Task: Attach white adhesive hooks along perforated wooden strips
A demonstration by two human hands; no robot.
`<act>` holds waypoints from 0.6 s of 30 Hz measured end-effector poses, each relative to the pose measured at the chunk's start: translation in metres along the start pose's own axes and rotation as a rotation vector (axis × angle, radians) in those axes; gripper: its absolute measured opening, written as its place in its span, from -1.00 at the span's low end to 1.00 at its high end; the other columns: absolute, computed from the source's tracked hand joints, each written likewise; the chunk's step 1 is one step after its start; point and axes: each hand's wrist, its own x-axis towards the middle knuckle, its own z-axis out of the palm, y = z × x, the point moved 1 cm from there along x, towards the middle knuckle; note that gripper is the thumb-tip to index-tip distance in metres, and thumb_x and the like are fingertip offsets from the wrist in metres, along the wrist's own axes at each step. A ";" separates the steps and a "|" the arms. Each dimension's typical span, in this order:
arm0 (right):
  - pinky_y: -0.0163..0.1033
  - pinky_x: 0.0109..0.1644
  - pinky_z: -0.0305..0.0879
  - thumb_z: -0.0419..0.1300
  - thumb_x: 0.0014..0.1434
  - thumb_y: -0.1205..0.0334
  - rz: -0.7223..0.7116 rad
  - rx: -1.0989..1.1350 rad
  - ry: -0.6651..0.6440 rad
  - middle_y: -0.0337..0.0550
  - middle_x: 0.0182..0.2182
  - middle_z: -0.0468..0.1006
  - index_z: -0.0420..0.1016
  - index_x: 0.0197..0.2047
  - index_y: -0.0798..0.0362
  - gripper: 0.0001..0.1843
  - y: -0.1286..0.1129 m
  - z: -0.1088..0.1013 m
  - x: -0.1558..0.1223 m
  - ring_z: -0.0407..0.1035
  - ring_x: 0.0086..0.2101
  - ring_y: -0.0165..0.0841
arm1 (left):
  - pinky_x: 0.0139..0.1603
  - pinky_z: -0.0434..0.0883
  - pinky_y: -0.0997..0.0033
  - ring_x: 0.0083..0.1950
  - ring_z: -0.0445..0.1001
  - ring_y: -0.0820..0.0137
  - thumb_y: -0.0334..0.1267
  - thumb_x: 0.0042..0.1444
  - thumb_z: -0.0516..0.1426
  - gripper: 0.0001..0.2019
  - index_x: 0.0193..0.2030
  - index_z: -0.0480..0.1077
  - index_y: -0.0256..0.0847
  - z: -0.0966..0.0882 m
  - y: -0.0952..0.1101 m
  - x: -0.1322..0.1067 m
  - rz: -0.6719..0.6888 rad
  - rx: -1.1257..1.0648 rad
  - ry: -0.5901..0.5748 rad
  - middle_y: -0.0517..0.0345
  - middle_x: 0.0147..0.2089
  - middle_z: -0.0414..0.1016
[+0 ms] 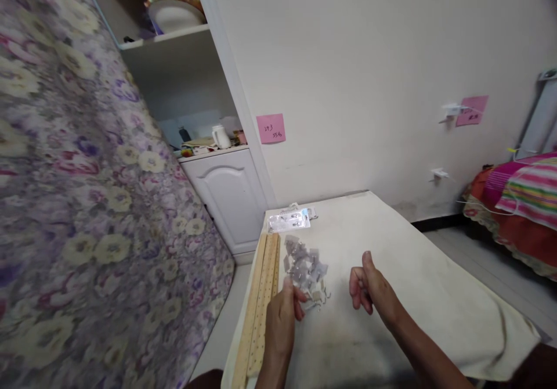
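Observation:
On the cloth-covered table (361, 226) lies a loose pile of small clear adhesive hooks (302, 264), some with bent metal ends at its near side. My left hand (282, 310) hovers at the near edge of this pile, thumb raised and fingers loosely curled, with nothing seen in it. To the right of the pile, over bare cloth, is my right hand (369, 284); its thumb points up, apart from half-bent fingers, and I see nothing held there. Long wooden strips with rows of small holes (261, 302) lie along the left edge, next to my left hand.
Clear plastic packaging (287, 220) lies at the table's far left corner. A floral curtain (87, 203) hangs at left, beside a white cabinet (228, 188) with shelves. Pink notes (270, 129) stick to the wall. A bed (522, 203) stands at right, with plugs and cables nearby.

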 end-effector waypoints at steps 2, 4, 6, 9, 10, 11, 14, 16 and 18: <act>-0.38 -0.65 -0.01 -0.43 0.17 -0.36 0.023 0.001 -0.042 -0.19 -0.76 0.42 0.34 -0.61 0.09 -0.16 0.010 0.003 0.000 0.12 -0.77 -0.52 | -0.35 0.25 0.43 -0.41 0.39 0.35 0.12 0.21 -0.17 -0.50 -0.46 0.37 -0.16 -0.006 -0.014 -0.005 0.044 0.227 0.031 0.23 -0.53 0.36; -0.38 -0.64 0.03 -0.32 0.15 -0.38 0.060 0.003 -0.088 -0.18 -0.72 0.45 0.36 -0.57 0.10 -0.21 0.026 0.010 -0.001 0.16 -0.75 -0.51 | -0.29 0.26 0.43 -0.29 0.41 0.33 0.02 0.20 -0.07 -0.66 -0.38 0.35 -0.14 -0.015 -0.033 -0.012 0.058 0.462 0.098 0.19 -0.38 0.41; -0.38 -0.62 0.09 -0.17 0.12 -0.38 0.092 0.004 -0.138 -0.19 -0.68 0.46 0.37 -0.51 0.11 -0.29 0.047 0.020 -0.003 0.21 -0.72 -0.50 | -0.20 0.27 0.41 -0.13 0.40 0.28 -0.09 0.19 -0.06 -0.76 -0.22 0.34 -0.13 -0.025 -0.054 -0.017 0.028 0.667 0.198 0.10 -0.21 0.41; -0.40 -0.62 0.12 -0.05 0.10 -0.33 0.152 -0.004 -0.238 -0.22 -0.63 0.45 0.35 -0.47 0.10 -0.39 0.078 0.039 -0.010 0.24 -0.68 -0.50 | -0.12 0.28 0.33 -0.08 0.37 0.22 -0.14 0.17 -0.05 -0.74 -0.09 0.31 -0.18 -0.035 -0.080 -0.021 -0.069 0.941 0.220 0.01 -0.13 0.37; -0.40 -0.62 0.12 -0.03 0.10 -0.29 0.163 -0.021 -0.268 -0.22 -0.62 0.45 0.33 -0.47 0.10 -0.43 0.086 0.045 -0.013 0.24 -0.68 -0.51 | -0.11 0.28 0.30 -0.08 0.37 0.20 -0.14 0.17 -0.04 -0.74 -0.10 0.30 -0.20 -0.036 -0.086 -0.021 -0.105 0.992 0.201 0.00 -0.13 0.37; -0.41 -0.62 0.12 0.00 0.11 -0.25 0.167 -0.042 -0.294 -0.22 -0.60 0.46 0.32 -0.46 0.10 -0.47 0.092 0.050 -0.016 0.25 -0.67 -0.51 | -0.12 0.28 0.29 -0.08 0.38 0.20 -0.14 0.16 -0.04 -0.75 -0.12 0.29 -0.20 -0.036 -0.090 -0.020 -0.144 1.021 0.172 -0.01 -0.14 0.37; -0.42 -0.60 0.13 0.05 0.14 -0.11 0.153 -0.095 -0.349 -0.22 -0.56 0.46 0.29 -0.46 0.09 -0.59 0.103 0.059 -0.023 0.27 -0.64 -0.52 | -0.21 0.29 0.30 -0.11 0.43 0.19 -0.14 0.17 -0.07 -0.77 -0.15 0.25 -0.21 -0.035 -0.094 -0.016 -0.232 1.012 0.086 -0.02 -0.12 0.40; -0.43 -0.60 0.14 0.06 0.14 -0.02 0.147 -0.112 -0.366 -0.23 -0.55 0.47 0.27 -0.46 0.08 -0.66 0.105 0.062 -0.025 0.27 -0.64 -0.52 | -0.24 0.29 0.29 -0.12 0.45 0.19 -0.13 0.17 -0.09 -0.77 -0.17 0.24 -0.20 -0.035 -0.092 -0.012 -0.256 0.983 0.053 -0.04 -0.10 0.42; -0.43 -0.59 0.14 0.05 0.13 0.05 0.150 -0.114 -0.361 -0.23 -0.56 0.47 0.26 -0.46 0.08 -0.72 0.108 0.064 -0.026 0.27 -0.63 -0.53 | -0.25 0.29 0.29 -0.13 0.47 0.17 -0.10 0.16 -0.08 -0.77 -0.20 0.23 -0.19 -0.035 -0.088 -0.010 -0.270 0.959 0.034 -0.06 -0.10 0.45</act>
